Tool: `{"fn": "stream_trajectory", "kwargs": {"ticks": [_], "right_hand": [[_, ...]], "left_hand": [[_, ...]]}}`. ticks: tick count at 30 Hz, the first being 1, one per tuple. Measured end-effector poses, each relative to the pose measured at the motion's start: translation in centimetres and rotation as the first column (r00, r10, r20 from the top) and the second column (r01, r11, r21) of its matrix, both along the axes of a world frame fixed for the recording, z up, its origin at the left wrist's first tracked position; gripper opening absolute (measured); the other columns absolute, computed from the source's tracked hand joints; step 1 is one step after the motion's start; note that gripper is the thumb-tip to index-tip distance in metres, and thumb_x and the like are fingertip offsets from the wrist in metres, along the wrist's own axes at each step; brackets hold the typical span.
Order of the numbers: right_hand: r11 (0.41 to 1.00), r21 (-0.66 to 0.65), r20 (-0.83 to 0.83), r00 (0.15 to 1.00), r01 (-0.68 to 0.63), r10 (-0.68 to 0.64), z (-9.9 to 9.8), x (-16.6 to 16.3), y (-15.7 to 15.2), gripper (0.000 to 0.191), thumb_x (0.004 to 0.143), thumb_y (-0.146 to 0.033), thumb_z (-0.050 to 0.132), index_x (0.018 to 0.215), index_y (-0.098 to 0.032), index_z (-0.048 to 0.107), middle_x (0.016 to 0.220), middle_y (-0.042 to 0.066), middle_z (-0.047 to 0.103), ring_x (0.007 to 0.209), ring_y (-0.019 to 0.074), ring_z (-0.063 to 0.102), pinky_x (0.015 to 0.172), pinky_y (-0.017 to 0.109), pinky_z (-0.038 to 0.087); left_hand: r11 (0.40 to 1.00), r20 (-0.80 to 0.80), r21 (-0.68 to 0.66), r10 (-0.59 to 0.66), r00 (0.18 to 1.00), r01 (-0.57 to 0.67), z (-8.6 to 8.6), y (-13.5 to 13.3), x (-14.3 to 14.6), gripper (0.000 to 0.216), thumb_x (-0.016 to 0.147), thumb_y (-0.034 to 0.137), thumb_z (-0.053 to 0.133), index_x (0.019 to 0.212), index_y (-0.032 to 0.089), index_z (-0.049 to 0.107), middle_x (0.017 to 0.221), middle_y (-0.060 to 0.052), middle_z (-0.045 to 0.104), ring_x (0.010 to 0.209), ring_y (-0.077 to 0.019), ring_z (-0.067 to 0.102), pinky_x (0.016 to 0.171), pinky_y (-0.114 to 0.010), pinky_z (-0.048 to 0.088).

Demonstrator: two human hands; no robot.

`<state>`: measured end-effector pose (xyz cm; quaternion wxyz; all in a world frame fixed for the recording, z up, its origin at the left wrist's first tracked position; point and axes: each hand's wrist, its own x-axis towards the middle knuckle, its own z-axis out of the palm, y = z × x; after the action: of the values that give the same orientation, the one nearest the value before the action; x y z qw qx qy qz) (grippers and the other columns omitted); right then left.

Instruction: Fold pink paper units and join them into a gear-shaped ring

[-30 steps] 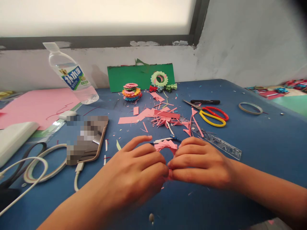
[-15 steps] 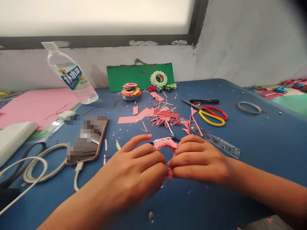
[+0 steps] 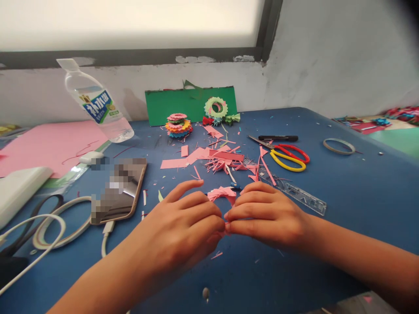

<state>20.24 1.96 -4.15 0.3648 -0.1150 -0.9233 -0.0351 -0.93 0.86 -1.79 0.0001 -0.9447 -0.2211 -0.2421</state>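
A pink folded-paper ring [image 3: 222, 193] is between my two hands, its far arc showing and much of its near side covered by fingers. My left hand [image 3: 191, 218] grips the ring's left side, with the index finger stretched out above it. From the right, my right hand [image 3: 266, 209] pinches the ring's near edge, the fingertips close to those of the left. Just beyond them lies a pile of pink paper scraps [image 3: 225, 162] on the blue table [image 3: 281, 279]. Finished-looking toothed paper rings [image 3: 179, 125] are stacked farther back.
Scissors [image 3: 288, 157], a black pen [image 3: 278, 138] and a clear ruler [image 3: 304, 197] lie to the right, near a tape roll [image 3: 339, 146]. On the left are a phone [image 3: 126, 192] with a white cable [image 3: 104, 244] and a tilted-looking water bottle [image 3: 98, 104]. A green board [image 3: 186, 104] leans at the back.
Both hands and the pink ring have shifted slightly left. The right fingers have slid toward the ring's near edge, uncovering its right side, and a thin pink scrap now shows below the hands.
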Motion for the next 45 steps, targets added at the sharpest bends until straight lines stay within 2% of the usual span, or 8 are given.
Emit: {"fn": "stream_trajectory", "kwargs": {"ticks": [10, 14, 18, 21, 28, 33, 37, 45], "right_hand": [[1.000, 0.006, -0.042, 0.999, 0.016, -0.016, 0.2, -0.1, -0.2, 0.009, 0.085, -0.020, 0.058, 0.088, -0.013, 0.064, 0.093, 0.005, 0.068, 0.085, 0.0150, 0.060, 0.077, 0.031, 0.048], [0.981, -0.179, -0.270, 0.954, 0.081, -0.128, 1.0, 1.0, 1.2, 0.019, 0.089, -0.028, 0.050, 0.090, -0.014, 0.062, 0.095, 0.008, 0.065, 0.089, 0.0149, 0.059, 0.079, 0.030, 0.048], [0.787, -0.353, -0.186, 0.787, 0.506, -0.589, 1.4, 4.0, 4.6, 0.014, 0.086, -0.016, 0.049, 0.091, -0.016, 0.062, 0.089, 0.005, 0.063, 0.083, 0.0156, 0.059, 0.073, 0.029, 0.047], [0.665, -0.347, 0.072, 0.726, 0.662, -0.684, 1.1, 5.6, 6.4, 0.014, 0.084, -0.018, 0.051, 0.087, -0.013, 0.063, 0.084, 0.007, 0.064, 0.073, 0.0179, 0.058, 0.064, 0.031, 0.047], [0.764, -0.308, 0.259, 0.823, 0.567, -0.506, -0.9, 3.2, 5.4, 0.017, 0.086, -0.025, 0.052, 0.096, -0.017, 0.063, 0.096, 0.005, 0.065, 0.087, 0.0189, 0.059, 0.074, 0.031, 0.047], [0.757, -0.263, 0.240, 0.801, 0.597, -0.548, -0.3, 3.4, 5.4, 0.022, 0.091, -0.026, 0.045, 0.098, -0.013, 0.061, 0.096, 0.010, 0.062, 0.091, 0.0202, 0.057, 0.081, 0.035, 0.044], [0.810, -0.235, 0.355, 0.823, 0.538, -0.443, -0.6, 2.6, 4.7, 0.033, 0.082, -0.035, 0.060, 0.109, -0.016, 0.058, 0.100, 0.009, 0.062, 0.093, 0.0222, 0.056, 0.080, 0.035, 0.046], [0.822, -0.240, 0.389, 0.827, 0.517, -0.406, -1.5, 1.6, 4.4, 0.016, 0.088, -0.025, 0.050, 0.091, -0.011, 0.058, 0.088, 0.011, 0.058, 0.081, 0.0230, 0.056, 0.071, 0.037, 0.046]], "left_hand": [[1.000, -0.002, 0.008, 0.013, 1.000, -0.013, 0.3, 0.2, -0.3, 0.009, 0.082, 0.012, 0.055, 0.080, 0.020, 0.057, 0.078, 0.004, 0.064, 0.073, -0.0116, 0.057, 0.097, -0.034, 0.030], [0.998, -0.024, 0.047, 0.041, 0.999, -0.040, 0.2, 0.7, -0.6, 0.007, 0.084, 0.015, 0.054, 0.080, 0.020, 0.056, 0.077, 0.004, 0.063, 0.073, -0.0127, 0.057, 0.093, -0.036, 0.033], [0.996, -0.075, 0.072, 0.049, 0.996, -0.044, 0.2, 1.2, -0.8, 0.010, 0.087, 0.019, 0.049, 0.083, 0.019, 0.057, 0.077, 0.000, 0.064, 0.073, -0.0145, 0.058, 0.079, -0.033, 0.043], [0.997, -0.110, 0.048, 0.062, 0.992, -0.057, 0.1, 1.3, -1.0, 0.015, 0.089, 0.020, 0.045, 0.083, 0.018, 0.058, 0.077, -0.002, 0.063, 0.072, -0.0150, 0.059, 0.065, -0.028, 0.046], [0.992, -0.110, 0.016, 0.124, 0.986, -0.123, -0.2, 1.3, -1.6, 0.016, 0.090, 0.022, 0.043, 0.089, 0.019, 0.058, 0.082, -0.002, 0.062, 0.063, -0.0117, 0.060, 0.050, -0.022, 0.043], [0.986, -0.100, 0.050, 0.164, 0.981, -0.159, -0.4, 1.3, -1.7, 0.016, 0.090, 0.023, 0.042, 0.087, 0.019, 0.058, 0.086, -0.002, 0.063, 0.061, -0.0110, 0.061, 0.046, -0.021, 0.042], [0.987, -0.082, 0.102, 0.134, 0.988, -0.125, -0.3, 1.3, -1.6, 0.015, 0.091, 0.024, 0.043, 0.089, 0.019, 0.057, 0.084, -0.001, 0.064, 0.059, -0.0114, 0.060, 0.044, -0.021, 0.039], [0.969, 0.047, 0.239, 0.054, 0.997, -0.063, 0.1, 1.1, -1.7, 0.009, 0.087, 0.017, 0.051, 0.092, 0.018, 0.058, 0.091, 0.001, 0.063, 0.067, -0.0106, 0.060, 0.051, -0.023, 0.042]]}}
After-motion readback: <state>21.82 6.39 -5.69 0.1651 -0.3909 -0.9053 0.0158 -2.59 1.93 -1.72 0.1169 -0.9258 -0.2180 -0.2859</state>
